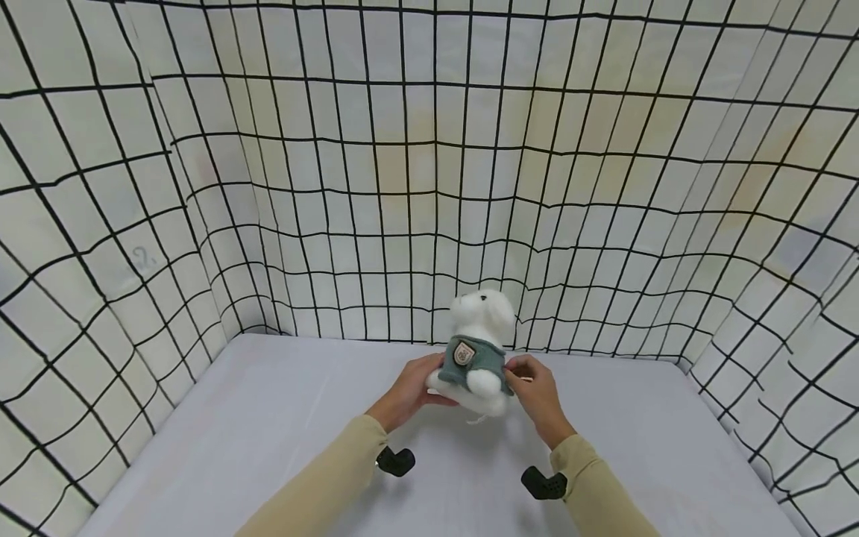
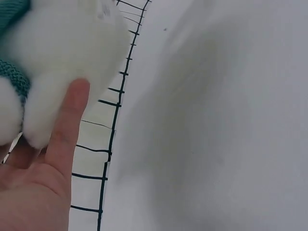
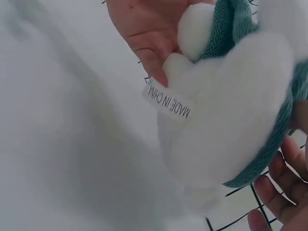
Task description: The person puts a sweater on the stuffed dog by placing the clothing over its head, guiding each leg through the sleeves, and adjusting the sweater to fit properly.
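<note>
A white plush toy point(image 1: 485, 313) in a teal knitted sweater point(image 1: 488, 356) is held up just above the table, tilted back. A small badge point(image 1: 463, 353) sits on the sweater. My left hand point(image 1: 412, 386) grips the toy's lower left side, and one finger point(image 2: 65, 130) lies along the white fur in the left wrist view. On the other side, my right hand point(image 1: 539, 395) pinches the sweater's edge with thumb and fingers. A white "MADE IN CHINA" label point(image 3: 167, 101) sticks out near the toy's bottom in the right wrist view.
A white table point(image 1: 302, 418) lies under both arms. Black netting point(image 1: 436, 142) over pale walls encloses its back and sides. Black devices point(image 1: 396, 462) are worn at both wrists, below the beige sleeves point(image 1: 322, 477).
</note>
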Tool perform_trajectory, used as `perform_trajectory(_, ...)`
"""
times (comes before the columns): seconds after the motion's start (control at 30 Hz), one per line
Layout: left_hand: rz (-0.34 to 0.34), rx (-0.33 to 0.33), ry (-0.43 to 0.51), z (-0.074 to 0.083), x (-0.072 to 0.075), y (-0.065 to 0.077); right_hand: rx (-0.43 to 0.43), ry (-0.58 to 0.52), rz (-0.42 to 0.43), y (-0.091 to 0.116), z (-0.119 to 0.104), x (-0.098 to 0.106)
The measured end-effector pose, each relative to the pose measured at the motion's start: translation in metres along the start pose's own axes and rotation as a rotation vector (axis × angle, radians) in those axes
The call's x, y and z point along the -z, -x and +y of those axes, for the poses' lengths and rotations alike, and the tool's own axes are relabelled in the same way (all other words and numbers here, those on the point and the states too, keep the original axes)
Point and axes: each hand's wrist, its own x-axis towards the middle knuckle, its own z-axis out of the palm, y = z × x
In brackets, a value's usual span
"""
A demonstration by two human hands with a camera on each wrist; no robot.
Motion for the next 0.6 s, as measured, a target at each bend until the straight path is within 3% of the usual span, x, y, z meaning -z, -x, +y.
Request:
perform_trajectory(0.13, 0.034, -0.019, -0.060, 0.000, 0.002, 0.003, 0.058, 0.136, 0.006, 0.002, -0.008, -0.001)
perform_trajectory(0.37, 0.085, -0.068, -0.229, -0.002, 0.007, 0.005, 0.074, 0.134, -0.130, 0.004, -0.017, -0.002)
perform_trajectory(0.6, 0.152, -0.136, -0.394, -0.003, 0.010, 0.005, 0.131, 0.183, -0.158, 0.005, -0.012, -0.005)
